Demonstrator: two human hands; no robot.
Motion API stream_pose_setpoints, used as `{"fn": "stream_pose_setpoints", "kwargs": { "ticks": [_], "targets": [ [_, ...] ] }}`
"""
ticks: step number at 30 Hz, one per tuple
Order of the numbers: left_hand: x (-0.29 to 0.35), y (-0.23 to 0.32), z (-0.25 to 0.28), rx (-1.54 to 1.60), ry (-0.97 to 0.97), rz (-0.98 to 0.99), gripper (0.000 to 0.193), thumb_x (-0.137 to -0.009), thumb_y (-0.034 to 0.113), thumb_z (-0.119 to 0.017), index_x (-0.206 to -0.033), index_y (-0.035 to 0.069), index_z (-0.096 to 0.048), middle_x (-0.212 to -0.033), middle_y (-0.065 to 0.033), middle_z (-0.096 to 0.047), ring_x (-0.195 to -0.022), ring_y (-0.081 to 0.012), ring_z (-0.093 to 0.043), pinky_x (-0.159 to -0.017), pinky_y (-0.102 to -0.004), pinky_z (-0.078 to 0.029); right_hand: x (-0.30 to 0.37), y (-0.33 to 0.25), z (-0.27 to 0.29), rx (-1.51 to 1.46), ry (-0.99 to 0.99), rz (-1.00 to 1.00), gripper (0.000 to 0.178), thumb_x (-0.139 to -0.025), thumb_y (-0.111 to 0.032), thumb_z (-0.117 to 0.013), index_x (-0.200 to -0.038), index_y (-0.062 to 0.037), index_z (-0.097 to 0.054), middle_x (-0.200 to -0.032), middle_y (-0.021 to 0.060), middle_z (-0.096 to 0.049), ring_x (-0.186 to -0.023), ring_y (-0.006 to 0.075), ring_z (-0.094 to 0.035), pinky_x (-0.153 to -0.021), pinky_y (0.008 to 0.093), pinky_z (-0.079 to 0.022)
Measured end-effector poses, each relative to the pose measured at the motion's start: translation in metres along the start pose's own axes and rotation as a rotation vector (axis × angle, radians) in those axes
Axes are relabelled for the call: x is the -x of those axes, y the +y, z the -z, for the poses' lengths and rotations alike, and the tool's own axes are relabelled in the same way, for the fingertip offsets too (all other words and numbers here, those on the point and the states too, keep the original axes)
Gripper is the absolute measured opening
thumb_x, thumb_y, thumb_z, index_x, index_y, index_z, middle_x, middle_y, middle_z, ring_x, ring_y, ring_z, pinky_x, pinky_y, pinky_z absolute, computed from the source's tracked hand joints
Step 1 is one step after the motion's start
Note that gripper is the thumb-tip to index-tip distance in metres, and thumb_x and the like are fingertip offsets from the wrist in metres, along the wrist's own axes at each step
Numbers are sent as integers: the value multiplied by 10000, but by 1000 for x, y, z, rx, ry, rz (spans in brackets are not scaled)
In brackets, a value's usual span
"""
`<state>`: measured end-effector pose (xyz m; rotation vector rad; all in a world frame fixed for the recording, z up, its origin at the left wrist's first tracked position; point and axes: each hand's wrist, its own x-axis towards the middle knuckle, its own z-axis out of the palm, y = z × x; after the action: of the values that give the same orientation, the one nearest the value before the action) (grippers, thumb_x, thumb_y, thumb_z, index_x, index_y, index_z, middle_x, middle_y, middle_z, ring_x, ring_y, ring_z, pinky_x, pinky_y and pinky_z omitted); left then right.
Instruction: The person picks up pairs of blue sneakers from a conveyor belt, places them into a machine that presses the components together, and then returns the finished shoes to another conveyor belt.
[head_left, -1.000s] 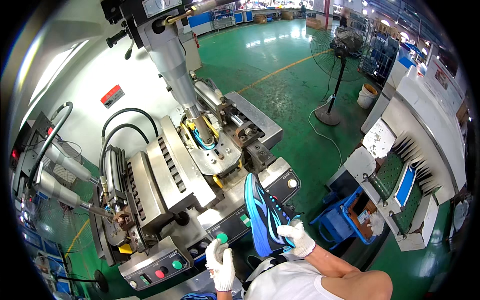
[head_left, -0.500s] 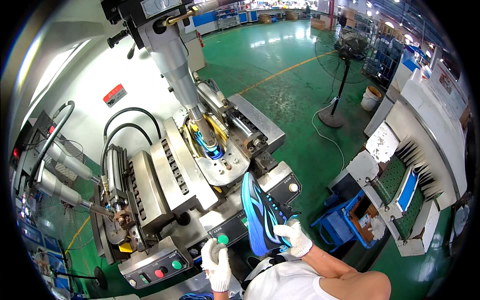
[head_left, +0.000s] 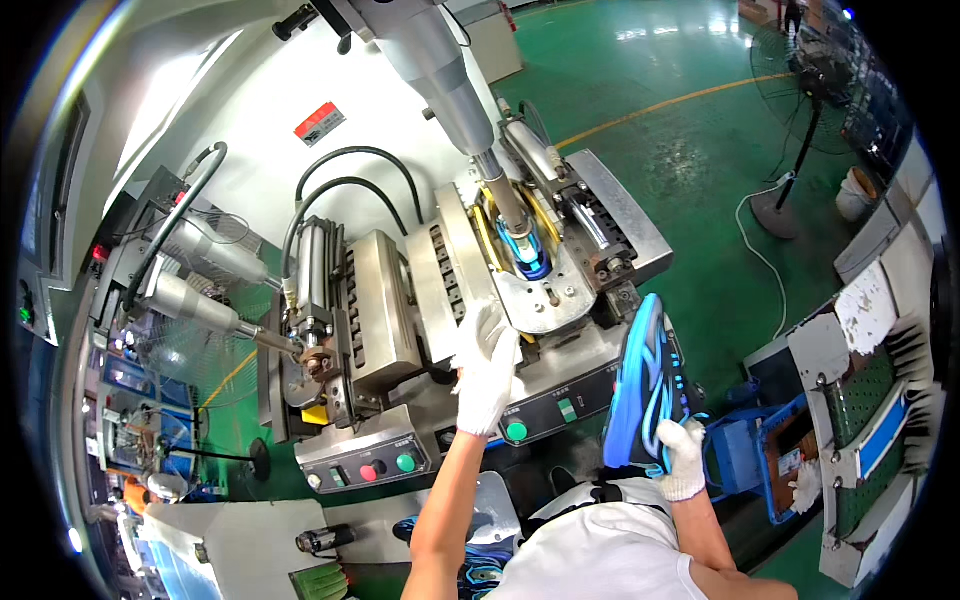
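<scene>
The blue athletic shoe with black sole and light-blue wavy stripes (head_left: 648, 385) is in my right hand (head_left: 683, 462), held sole-outward and nearly upright just to the right of the grey metal sole-press machine (head_left: 400, 300). The white-gloved fingers are clenched round its lower end near the heel; the toe points up toward the machine's right corner. My left hand (head_left: 487, 368), also in a white glove, is raised over the front of the machine with its fingers spread and loose, grasping nothing, its fingertips touching or just short of the shiny steel plate (head_left: 545, 300); I cannot tell which.

A second blue shoe (head_left: 527, 252) sits on the last under the grey cylindrical ram (head_left: 450, 80), between the yellow side clamps.

My worry is that left hand. It lies near the clamping zone, and the green round button (head_left: 516, 431) on the black control strip is directly below the wrist; a brush against it with fingers near the ram could pinch them, I judge. The red and green buttons (head_left: 388, 467) on the lower panel are further off, near my forearm.

The held shoe is gripped at one end only, so it could swing and knock the machine's corner or slip down toward the blue plastic crate (head_left: 745, 455) beside me.
</scene>
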<state>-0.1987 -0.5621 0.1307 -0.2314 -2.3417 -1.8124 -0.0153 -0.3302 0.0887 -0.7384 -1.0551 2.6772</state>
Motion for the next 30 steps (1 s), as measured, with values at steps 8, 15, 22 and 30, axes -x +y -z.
{"fn": "stream_pose_setpoints", "kwargs": {
  "ticks": [8,15,22,30],
  "targets": [
    [-116,-51,-79,-350,20,212,765,-946,394,-666,-1469,-88,-384,-1472,-312,-460,-1328,-379,-539,-1100,-419,-443,-1,-13,42,143,170,57,323,-776,-163,-762,-1035,-91,-583,-989,25,-619,-836,153,-627,-800,358,-562],
    [-203,-156,-133,-709,-16,244,938,-917,406,-609,-1541,-128,-154,-1488,-360,-399,-1381,-467,-421,-1153,-484,-346,29,-26,60,295,405,-39,502,-739,-179,-740,-1184,-13,-578,-1117,51,-516,-1048,177,-499,-930,383,-456],
    [-231,-178,-84,-355,119,218,377,-867,211,-658,-1168,6,-557,-975,-164,-681,-797,-294,-682,-750,-437,-566,22,-24,63,472,299,3,263,-792,-184,-702,-992,-48,-599,-991,8,-558,-884,143,-541,-841,351,-491],
    [-77,-56,13,-38,89,215,385,-943,334,-672,-1101,-17,-656,-887,-120,-679,-844,-193,-641,-783,-358,-517,-68,-28,-19,790,-84,378,284,-808,-61,-714,-1072,-33,-614,-965,30,-622,-821,160,-602,-750,334,-515]
  ]
}}
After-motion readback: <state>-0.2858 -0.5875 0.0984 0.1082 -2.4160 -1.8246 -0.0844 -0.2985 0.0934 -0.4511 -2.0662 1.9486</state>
